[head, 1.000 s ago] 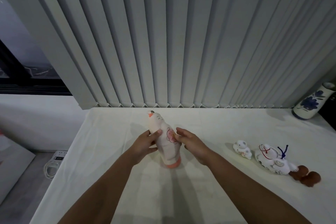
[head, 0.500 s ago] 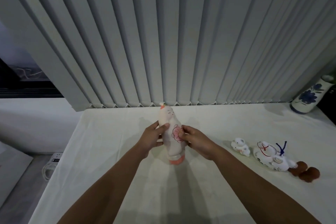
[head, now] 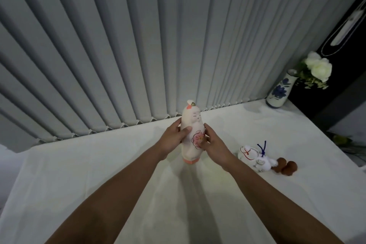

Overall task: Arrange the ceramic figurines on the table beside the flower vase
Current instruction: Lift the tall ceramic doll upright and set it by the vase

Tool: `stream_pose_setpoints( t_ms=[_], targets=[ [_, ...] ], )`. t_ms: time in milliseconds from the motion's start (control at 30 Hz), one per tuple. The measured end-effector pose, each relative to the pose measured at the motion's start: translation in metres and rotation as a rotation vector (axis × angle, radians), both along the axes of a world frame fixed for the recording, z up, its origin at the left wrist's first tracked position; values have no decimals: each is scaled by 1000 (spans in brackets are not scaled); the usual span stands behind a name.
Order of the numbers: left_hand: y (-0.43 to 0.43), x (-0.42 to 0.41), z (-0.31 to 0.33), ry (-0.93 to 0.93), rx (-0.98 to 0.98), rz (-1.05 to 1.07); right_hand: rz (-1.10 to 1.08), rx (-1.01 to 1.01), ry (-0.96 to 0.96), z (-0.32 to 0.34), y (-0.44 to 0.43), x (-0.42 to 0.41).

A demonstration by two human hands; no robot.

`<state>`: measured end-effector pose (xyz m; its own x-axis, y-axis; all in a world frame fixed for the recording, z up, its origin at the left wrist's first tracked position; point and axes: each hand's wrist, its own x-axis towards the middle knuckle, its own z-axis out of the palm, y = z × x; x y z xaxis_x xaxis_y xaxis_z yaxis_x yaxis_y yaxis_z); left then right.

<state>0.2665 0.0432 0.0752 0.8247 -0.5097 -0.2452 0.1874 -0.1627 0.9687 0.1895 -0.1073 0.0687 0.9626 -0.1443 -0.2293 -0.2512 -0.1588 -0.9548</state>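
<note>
While my left hand point(head: 172, 138) and right hand point(head: 214, 144) clasp the tall doll figurine point(head: 193, 134) upright, well left of the blue-flowered vase point(head: 280, 90); white animal figurine point(head: 255, 157) between them.

blinds: pale grey vertical blinds point(head: 138, 45) fill the whole back of the view, slats closed, hanging to the far edge of the desk, small weights along their bottom ends.
desk: a desk point(head: 99, 174) under a white cloth, faintly creased, runs from the blinds toward the camera.
right side: a dark panel point(head: 336, 45) stands beyond the desk's far right corner, with a pale oblong fitting and thin cord point(head: 348, 24) on it.
left side: a pale surface point(head: 8, 156) shows past the desk's left edge.
light: dim and soft, with mild shadows on the cloth.
</note>
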Motion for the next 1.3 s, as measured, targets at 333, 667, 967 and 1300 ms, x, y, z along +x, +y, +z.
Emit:
stream_pose_setpoints(
  t_ms=[333,667,967,1300],
  targets=[
    [-22,2,-12,-57,-45,-34,-131,7,-56,-15,-9,3],
    [-22,5,-18,-40,25,-126,-193,5,-150,-25,-9,-11],
    [-3,-1,-23,12,95,-137,-380,-74,-200,-40,35,-26],
    [7,7,-19,103,26,-105,-433,-201,-226,-45,48,-21]
  ],
)
